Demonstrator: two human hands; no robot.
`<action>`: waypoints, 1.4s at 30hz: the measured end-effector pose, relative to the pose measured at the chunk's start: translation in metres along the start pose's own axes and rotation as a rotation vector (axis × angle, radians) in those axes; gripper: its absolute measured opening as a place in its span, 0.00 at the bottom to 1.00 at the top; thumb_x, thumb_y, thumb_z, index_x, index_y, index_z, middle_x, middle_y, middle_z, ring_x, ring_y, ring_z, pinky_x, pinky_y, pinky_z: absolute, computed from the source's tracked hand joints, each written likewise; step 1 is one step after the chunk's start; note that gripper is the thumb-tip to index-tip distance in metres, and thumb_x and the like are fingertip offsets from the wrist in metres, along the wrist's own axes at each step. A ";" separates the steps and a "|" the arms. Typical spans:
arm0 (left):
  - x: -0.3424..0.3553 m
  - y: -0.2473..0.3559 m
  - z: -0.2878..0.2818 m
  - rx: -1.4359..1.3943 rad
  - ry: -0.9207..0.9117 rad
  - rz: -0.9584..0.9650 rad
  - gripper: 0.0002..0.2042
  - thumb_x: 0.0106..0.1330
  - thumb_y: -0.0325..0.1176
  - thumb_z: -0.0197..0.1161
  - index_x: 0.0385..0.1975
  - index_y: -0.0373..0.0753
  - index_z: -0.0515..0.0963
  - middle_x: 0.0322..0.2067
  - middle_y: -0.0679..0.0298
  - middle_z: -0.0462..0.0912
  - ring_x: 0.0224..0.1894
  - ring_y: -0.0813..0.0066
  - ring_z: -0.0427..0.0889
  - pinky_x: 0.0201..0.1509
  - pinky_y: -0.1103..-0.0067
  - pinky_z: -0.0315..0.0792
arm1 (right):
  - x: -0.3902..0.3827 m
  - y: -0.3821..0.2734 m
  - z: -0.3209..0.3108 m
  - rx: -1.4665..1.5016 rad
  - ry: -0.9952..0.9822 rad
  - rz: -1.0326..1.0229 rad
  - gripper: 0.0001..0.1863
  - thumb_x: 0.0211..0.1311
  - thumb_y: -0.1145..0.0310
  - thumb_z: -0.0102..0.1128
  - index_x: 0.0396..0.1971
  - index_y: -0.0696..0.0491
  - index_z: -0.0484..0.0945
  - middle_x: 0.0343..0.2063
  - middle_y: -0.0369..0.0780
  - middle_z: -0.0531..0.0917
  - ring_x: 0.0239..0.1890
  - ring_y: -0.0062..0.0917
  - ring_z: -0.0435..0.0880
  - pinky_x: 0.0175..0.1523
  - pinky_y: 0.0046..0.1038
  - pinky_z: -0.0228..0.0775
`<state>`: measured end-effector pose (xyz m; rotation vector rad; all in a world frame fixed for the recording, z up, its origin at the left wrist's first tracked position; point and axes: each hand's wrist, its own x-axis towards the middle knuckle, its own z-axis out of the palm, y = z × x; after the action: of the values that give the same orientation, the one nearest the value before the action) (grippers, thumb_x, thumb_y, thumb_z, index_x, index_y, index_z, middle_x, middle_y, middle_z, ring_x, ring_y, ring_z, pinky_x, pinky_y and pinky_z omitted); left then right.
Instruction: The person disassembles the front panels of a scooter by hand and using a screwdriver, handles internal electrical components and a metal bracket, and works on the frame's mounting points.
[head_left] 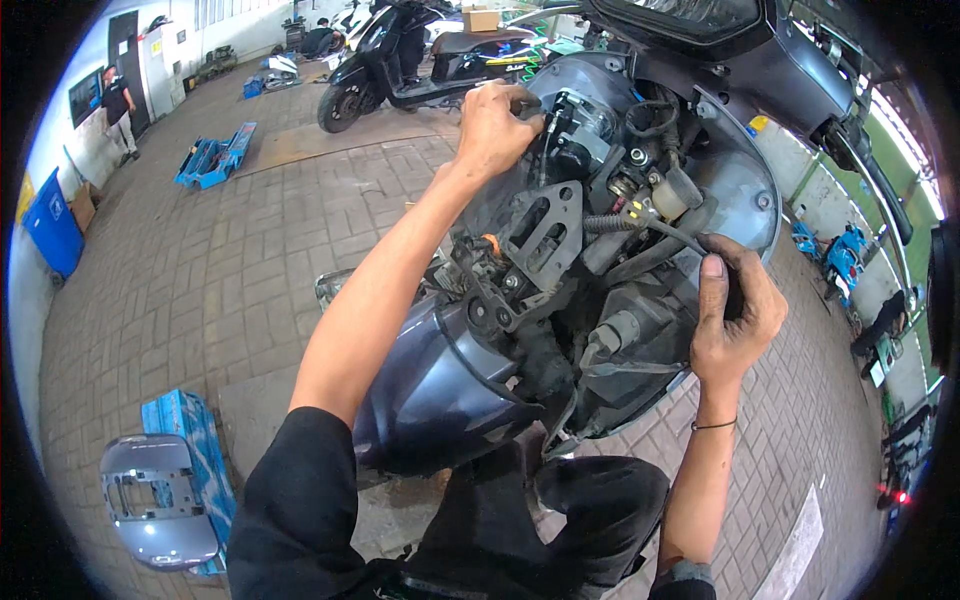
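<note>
In front of me is a scooter's opened front end, with its dark inner parts bared inside a grey-blue body shell (735, 150). My left hand (493, 130) is closed in a pinch at the far left, beside a black and silver unit (580, 135); what its fingertips hold is hidden. At the right edge of the shell, my right hand (738, 310) has thumb and index finger closed round the end of a dark cable (672, 230). That cable leads from a yellow-marked fitting near a ribbed hose (604, 224). Between the hands stands a slotted metal bracket (548, 235).
A glossy dark fender (425, 385) lies close to my legs. At the lower left, a removed grey panel (160, 505) rests against a blue toolbox (205, 440). Farther off are an open blue toolbox (215, 158), a black scooter (400, 75) and a standing person (118, 110).
</note>
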<state>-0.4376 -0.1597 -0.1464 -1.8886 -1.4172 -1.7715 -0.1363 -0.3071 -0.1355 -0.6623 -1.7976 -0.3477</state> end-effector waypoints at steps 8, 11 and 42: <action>-0.013 0.000 -0.013 -0.015 -0.045 0.154 0.17 0.54 0.29 0.71 0.45 0.33 0.86 0.37 0.50 0.83 0.38 0.55 0.84 0.46 0.67 0.77 | -0.001 0.000 -0.002 -0.017 -0.001 -0.025 0.07 0.65 0.72 0.64 0.36 0.60 0.85 0.27 0.43 0.85 0.27 0.31 0.84 0.37 0.27 0.73; -0.012 -0.004 -0.010 0.009 -0.041 0.180 0.18 0.53 0.30 0.72 0.45 0.32 0.86 0.36 0.49 0.82 0.36 0.54 0.82 0.45 0.66 0.77 | -0.001 -0.001 -0.001 -0.014 -0.001 -0.045 0.07 0.64 0.72 0.65 0.36 0.60 0.85 0.27 0.43 0.85 0.27 0.31 0.84 0.36 0.27 0.72; -0.033 -0.013 -0.011 0.141 -0.164 0.317 0.25 0.57 0.25 0.67 0.58 0.30 0.77 0.39 0.45 0.80 0.42 0.42 0.81 0.48 0.59 0.74 | -0.006 0.009 -0.005 -0.015 -0.003 -0.111 0.05 0.60 0.75 0.66 0.35 0.59 0.85 0.25 0.42 0.83 0.25 0.32 0.79 0.33 0.29 0.67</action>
<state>-0.4486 -0.1770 -0.1774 -2.0842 -1.1745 -1.3644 -0.1260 -0.3040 -0.1403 -0.5752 -1.8408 -0.4357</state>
